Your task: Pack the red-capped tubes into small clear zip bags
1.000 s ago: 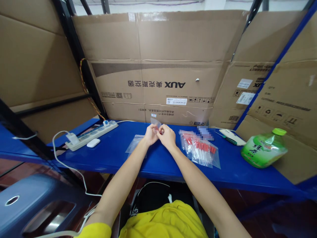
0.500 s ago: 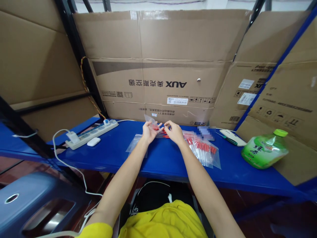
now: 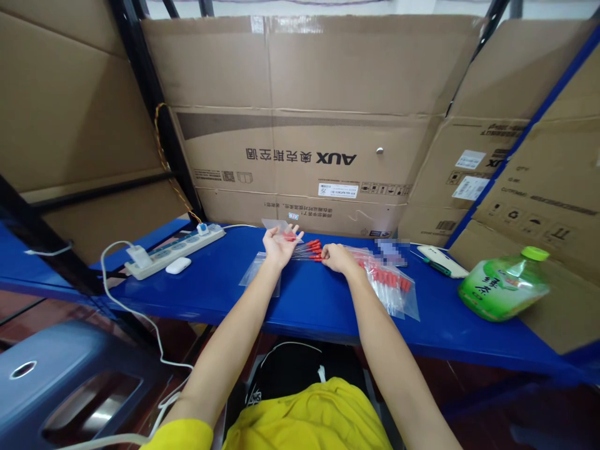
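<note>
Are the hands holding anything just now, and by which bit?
The left hand, palm open, pinches a small clear bag near its lower edge. The right hand rests on red-tipped pieces; its grip cannot be told.

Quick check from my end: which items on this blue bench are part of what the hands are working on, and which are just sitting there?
In use:
left hand
right hand
small clear bag
red-tipped pieces
filled bags
empty bags

Lying about:
power strip
green bottle
white device
</note>
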Tool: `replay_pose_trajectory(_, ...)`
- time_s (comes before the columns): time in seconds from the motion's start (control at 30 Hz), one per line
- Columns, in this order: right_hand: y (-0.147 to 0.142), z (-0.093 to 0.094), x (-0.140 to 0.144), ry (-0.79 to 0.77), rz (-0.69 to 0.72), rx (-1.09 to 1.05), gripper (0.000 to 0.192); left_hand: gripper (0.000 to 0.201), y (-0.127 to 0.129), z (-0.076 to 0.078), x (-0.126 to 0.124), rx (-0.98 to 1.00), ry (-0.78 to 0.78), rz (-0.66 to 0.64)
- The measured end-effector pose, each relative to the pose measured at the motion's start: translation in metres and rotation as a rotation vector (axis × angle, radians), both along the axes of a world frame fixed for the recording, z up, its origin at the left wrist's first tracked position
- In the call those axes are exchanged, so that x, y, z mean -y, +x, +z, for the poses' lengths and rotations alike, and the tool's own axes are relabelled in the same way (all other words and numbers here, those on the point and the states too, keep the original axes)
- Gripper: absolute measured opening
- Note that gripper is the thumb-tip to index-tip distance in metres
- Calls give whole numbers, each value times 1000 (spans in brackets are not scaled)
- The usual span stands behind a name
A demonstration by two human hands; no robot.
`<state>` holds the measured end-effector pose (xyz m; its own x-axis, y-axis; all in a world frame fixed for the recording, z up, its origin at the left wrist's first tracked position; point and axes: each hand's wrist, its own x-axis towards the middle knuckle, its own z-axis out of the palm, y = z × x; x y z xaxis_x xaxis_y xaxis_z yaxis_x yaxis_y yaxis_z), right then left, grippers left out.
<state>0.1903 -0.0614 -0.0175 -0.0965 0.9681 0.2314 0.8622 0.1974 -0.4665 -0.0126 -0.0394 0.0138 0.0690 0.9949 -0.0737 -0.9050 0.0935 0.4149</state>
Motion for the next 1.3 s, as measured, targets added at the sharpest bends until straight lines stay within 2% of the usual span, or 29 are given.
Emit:
replay_pose_trajectory(0.1, -1, 8, 2, 21, 81, -73, 14, 16, -2, 1, -1, 16, 24, 31)
replay_pose_trajectory(0.2, -3, 21, 8, 92, 168, -236, 10, 13, -9, 2, -4, 59, 39, 122)
replay_pose_trajectory(0.37, -11, 42, 21, 328, 195, -470, 14, 13, -27, 6, -10, 152, 24, 289)
replay_pose_trajectory(0.5, -21, 46, 27, 382, 227, -530, 16, 15, -30, 6, -12, 152, -8, 322)
replay_pose_trajectory(0.73, -43, 36, 28, 422, 269, -503, 17, 6, -8, -1, -7, 145, 50, 234)
replay_pose_trajectory(1.03, -63, 16, 21, 419, 376, -521, 19, 20, 18, -3, 8, 48, 101, 110)
replay_pose_trajectory(1.17, -66, 13, 20, 407, 338, -536, 15, 33, 20, -1, 13, -41, 121, 22)
replay_pose_trajectory(1.3, -66, 16, 24, 397, 226, -533, 16, 47, 20, 1, 16, -125, 135, -57)
